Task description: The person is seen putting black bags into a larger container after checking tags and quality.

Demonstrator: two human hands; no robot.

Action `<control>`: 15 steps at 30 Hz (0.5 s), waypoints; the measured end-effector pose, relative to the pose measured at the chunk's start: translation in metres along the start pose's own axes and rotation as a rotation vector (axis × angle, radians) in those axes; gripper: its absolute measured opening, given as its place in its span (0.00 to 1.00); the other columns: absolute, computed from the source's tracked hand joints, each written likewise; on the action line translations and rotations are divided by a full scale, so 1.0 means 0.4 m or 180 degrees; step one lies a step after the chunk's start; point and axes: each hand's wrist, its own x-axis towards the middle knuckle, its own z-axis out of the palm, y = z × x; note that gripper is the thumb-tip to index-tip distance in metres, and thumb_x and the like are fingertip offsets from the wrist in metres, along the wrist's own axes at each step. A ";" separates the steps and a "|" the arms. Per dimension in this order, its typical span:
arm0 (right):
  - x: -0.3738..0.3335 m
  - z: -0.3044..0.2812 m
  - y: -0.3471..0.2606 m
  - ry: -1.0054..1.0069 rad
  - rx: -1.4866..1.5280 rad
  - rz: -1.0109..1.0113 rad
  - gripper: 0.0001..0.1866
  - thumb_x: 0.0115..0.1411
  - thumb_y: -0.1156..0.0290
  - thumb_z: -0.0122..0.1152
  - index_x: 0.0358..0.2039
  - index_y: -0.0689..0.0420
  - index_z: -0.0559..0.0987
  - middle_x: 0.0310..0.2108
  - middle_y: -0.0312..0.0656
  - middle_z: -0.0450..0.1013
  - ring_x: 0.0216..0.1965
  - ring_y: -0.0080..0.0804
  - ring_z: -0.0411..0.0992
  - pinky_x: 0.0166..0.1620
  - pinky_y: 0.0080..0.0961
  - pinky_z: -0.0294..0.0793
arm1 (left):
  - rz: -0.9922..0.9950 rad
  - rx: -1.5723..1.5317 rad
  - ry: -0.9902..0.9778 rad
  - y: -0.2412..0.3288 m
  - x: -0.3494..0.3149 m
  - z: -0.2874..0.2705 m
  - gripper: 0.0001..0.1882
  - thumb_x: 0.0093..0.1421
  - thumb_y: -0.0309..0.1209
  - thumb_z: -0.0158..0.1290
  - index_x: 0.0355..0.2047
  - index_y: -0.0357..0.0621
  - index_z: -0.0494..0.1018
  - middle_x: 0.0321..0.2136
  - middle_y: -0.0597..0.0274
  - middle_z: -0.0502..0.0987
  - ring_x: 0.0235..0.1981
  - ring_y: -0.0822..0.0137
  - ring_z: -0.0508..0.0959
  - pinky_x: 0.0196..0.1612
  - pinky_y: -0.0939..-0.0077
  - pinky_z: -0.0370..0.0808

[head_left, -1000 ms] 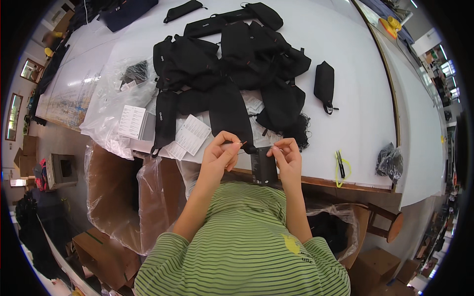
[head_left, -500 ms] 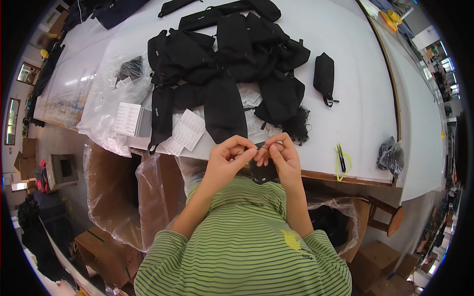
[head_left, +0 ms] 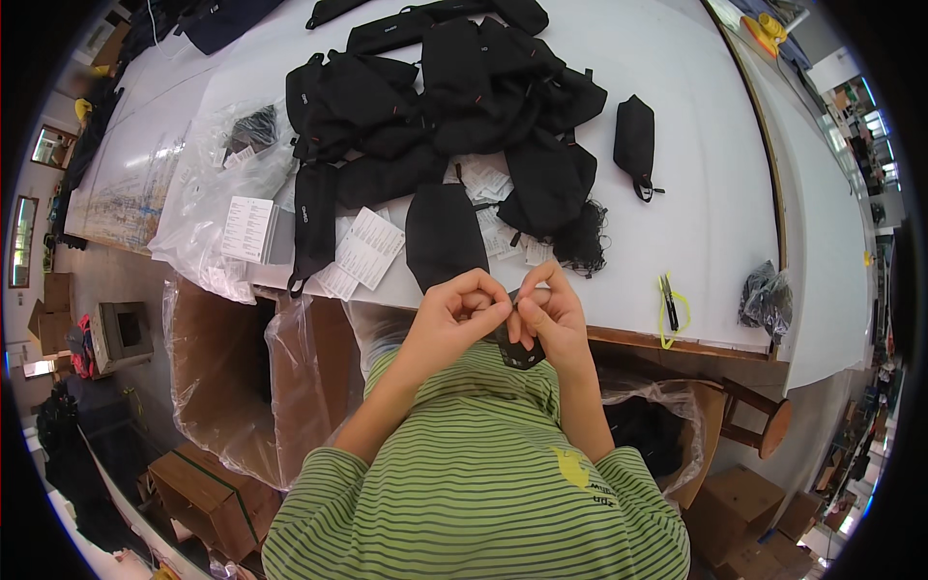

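Both sets of fingers are closed. The left hand (head_left: 454,315) has thumb and forefinger pinched together; what lies between them is too small and too covered to tell. The right hand (head_left: 561,321) has its fingers curled shut over a black card (head_left: 523,357), whose lower end shows just beneath them, at the centre of the frame; its upper part is hidden.

Change noted: a second ago the hands stood apart with most of the card in sight; now the fingertips meet, or nearly so, and cover much of it. In this inspector's judgement, both hands are engaged on one small spot at the card's upper end, and that fine work is unfinished.

Just above the left hand lies a black pouch (head_left: 445,232), its lower end running behind the fingers; contact cannot be confirmed. Beyond it, at upper centre, a pile of black pouches (head_left: 471,92) covers part of the white bench (head_left: 701,213). Printed white slips (head_left: 373,247) lie left of the nearest pouch, with a stack of white cards (head_left: 247,230) further left beside a clear plastic bag (head_left: 205,217). Right of centre sits a tangle of black cords (head_left: 582,247). At right, black snips (head_left: 670,303) lie with a yellow loop (head_left: 684,319) near the bench edge.
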 end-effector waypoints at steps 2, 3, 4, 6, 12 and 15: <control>-0.003 -0.006 -0.005 -0.0184 0.0002 0.0137 0.07 0.65 0.72 0.52 0.38 0.57 0.63 0.19 0.40 0.71 0.16 0.18 0.63 0.20 0.11 0.58 | -0.0140 0.0169 -0.0247 0.003 -0.001 -0.016 0.05 0.60 0.26 0.54 0.33 0.38 0.71 0.23 0.71 0.75 0.26 0.86 0.70 0.30 0.90 0.63; -0.003 -0.009 -0.012 -0.0181 0.0003 0.0141 0.07 0.65 0.72 0.52 0.38 0.57 0.63 0.19 0.40 0.71 0.16 0.18 0.63 0.20 0.11 0.58 | -0.0144 0.0165 -0.0246 0.006 -0.001 -0.023 0.05 0.60 0.26 0.54 0.33 0.38 0.71 0.23 0.71 0.75 0.26 0.86 0.70 0.30 0.90 0.63; -0.003 -0.012 -0.023 -0.0310 -0.0036 0.0301 0.07 0.64 0.72 0.52 0.38 0.57 0.63 0.19 0.39 0.71 0.16 0.17 0.63 0.19 0.11 0.58 | -0.0210 0.0235 -0.0444 0.010 0.001 -0.029 0.05 0.60 0.26 0.54 0.34 0.38 0.70 0.23 0.71 0.74 0.26 0.86 0.69 0.30 0.90 0.62; -0.006 -0.017 -0.036 -0.0453 -0.0075 0.0463 0.08 0.64 0.72 0.53 0.37 0.57 0.63 0.19 0.38 0.70 0.16 0.17 0.63 0.19 0.11 0.57 | -0.0270 0.0307 -0.0630 0.011 0.002 -0.031 0.06 0.60 0.26 0.55 0.34 0.39 0.69 0.23 0.72 0.73 0.26 0.87 0.68 0.30 0.90 0.61; -0.017 -0.017 -0.046 -0.0879 -0.0007 0.0675 0.09 0.63 0.71 0.55 0.35 0.56 0.64 0.17 0.37 0.69 0.15 0.16 0.61 0.18 0.12 0.55 | -0.0457 -0.0175 -0.0935 0.000 0.008 -0.032 0.10 0.58 0.26 0.57 0.34 0.42 0.65 0.17 0.78 0.65 0.21 0.86 0.60 0.26 0.88 0.55; -0.016 -0.019 -0.052 -0.0802 -0.0116 0.0637 0.09 0.63 0.72 0.55 0.35 0.57 0.64 0.17 0.37 0.69 0.15 0.16 0.62 0.18 0.12 0.56 | -0.0390 0.0223 -0.1046 0.021 0.026 -0.033 0.07 0.61 0.27 0.54 0.36 0.41 0.67 0.21 0.74 0.69 0.23 0.84 0.63 0.27 0.87 0.61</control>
